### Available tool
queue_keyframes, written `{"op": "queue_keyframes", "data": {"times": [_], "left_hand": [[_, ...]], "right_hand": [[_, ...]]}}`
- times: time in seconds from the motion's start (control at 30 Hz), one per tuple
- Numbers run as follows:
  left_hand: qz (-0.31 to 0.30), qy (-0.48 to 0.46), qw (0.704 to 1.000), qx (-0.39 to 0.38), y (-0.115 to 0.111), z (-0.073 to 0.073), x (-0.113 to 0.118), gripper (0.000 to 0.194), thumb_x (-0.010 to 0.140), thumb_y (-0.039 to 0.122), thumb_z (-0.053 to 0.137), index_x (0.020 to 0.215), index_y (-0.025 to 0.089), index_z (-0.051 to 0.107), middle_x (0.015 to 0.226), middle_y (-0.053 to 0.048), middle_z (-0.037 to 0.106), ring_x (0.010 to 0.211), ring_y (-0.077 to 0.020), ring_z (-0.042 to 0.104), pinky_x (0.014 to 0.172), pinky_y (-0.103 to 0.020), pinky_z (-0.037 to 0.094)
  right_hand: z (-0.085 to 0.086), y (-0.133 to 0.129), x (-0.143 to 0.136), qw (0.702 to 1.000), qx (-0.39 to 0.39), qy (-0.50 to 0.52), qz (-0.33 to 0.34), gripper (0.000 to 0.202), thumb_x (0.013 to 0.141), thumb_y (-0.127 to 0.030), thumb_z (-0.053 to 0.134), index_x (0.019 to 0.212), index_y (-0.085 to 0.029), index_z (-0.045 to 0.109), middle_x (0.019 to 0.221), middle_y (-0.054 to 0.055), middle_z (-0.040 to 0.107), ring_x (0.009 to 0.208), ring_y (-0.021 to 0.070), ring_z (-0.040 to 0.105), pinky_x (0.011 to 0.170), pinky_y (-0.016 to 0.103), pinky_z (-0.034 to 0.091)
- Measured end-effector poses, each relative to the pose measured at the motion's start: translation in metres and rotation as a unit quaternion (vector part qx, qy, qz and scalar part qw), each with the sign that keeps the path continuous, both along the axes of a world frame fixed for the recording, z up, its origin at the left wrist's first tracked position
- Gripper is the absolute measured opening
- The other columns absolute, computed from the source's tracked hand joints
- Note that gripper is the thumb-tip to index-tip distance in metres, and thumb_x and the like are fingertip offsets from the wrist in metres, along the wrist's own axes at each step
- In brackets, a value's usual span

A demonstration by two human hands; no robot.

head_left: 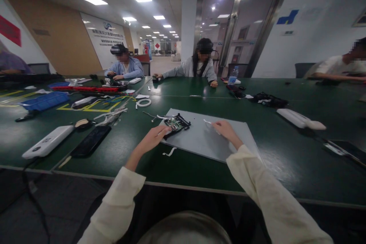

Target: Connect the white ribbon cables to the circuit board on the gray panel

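Note:
My left hand grips the near left edge of a black-framed device with an exposed green circuit board. The device lies on the left part of a grey board, tilted a little to the right. Over the right half of that board, my right hand pinches a short white ribbon cable, its free end pointing left. A second white ribbon cable lies on the table just in front of the board. Thin wires stick out behind the device's left side.
Left of me lie a black phone, a white power bank and a blue tray. A coiled white cable sits beyond the board. On the right are another white device and black parts. People sit across the table.

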State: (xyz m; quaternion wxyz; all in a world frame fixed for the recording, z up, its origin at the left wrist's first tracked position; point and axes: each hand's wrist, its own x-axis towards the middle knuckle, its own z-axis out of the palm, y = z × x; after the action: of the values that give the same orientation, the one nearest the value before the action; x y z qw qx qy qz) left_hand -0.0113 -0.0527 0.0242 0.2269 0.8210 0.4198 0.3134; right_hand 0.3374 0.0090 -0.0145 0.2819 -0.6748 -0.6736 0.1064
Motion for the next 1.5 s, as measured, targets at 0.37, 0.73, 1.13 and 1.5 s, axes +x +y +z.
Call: {"op": "queue_keyframes", "data": {"times": [0.37, 0.73, 1.13, 1.5], "left_hand": [[-0.094, 0.042, 0.993, -0.059, -0.054, -0.016, -0.012, 0.052, 0.075, 0.04, 0.063, 0.124, 0.028, 0.051, 0.134, -0.004, 0.046, 0.13, -0.0215, 0.032, 0.11, -0.041, 0.02], [-0.103, -0.013, 0.993, -0.064, -0.053, -0.023, -0.008, 0.031, 0.09, 0.032, 0.04, 0.106, 0.023, 0.065, 0.118, -0.002, 0.06, 0.116, -0.017, 0.051, 0.104, -0.036, 0.033], [-0.051, -0.054, 0.996, -0.042, -0.059, -0.014, 0.003, 0.03, 0.09, 0.031, 0.041, 0.095, 0.019, 0.068, 0.098, -0.003, 0.069, 0.094, -0.0152, 0.062, 0.087, -0.027, 0.046], [0.123, -0.146, 0.981, -0.028, -0.035, 0.018, -0.024, 0.028, 0.083, 0.037, 0.047, 0.078, 0.014, 0.063, 0.076, -0.004, 0.067, 0.07, -0.0144, 0.062, 0.069, -0.026, 0.051]], "right_hand": [[-0.001, -0.007, -0.003, 0.998, 0.009, 0.059, -0.001, 0.025, 0.076, -0.034, 0.051, 0.074, -0.017, 0.068, 0.076, 0.005, 0.067, 0.074, 0.0205, 0.059, 0.065, 0.028, 0.038], [0.003, -0.015, -0.015, 0.986, 0.031, 0.162, 0.02, 0.028, 0.077, -0.039, 0.048, 0.076, -0.017, 0.065, 0.075, 0.004, 0.066, 0.068, 0.0175, 0.057, 0.062, 0.027, 0.038], [0.0, -0.016, -0.018, 0.991, 0.045, 0.117, 0.044, 0.024, 0.078, -0.034, 0.046, 0.073, -0.018, 0.063, 0.077, 0.003, 0.067, 0.074, 0.0186, 0.059, 0.07, 0.028, 0.039], [-0.003, -0.016, -0.018, 0.993, 0.047, 0.101, 0.047, 0.025, 0.077, -0.034, 0.045, 0.072, -0.018, 0.063, 0.073, 0.003, 0.065, 0.071, 0.0181, 0.058, 0.067, 0.028, 0.038]]}}
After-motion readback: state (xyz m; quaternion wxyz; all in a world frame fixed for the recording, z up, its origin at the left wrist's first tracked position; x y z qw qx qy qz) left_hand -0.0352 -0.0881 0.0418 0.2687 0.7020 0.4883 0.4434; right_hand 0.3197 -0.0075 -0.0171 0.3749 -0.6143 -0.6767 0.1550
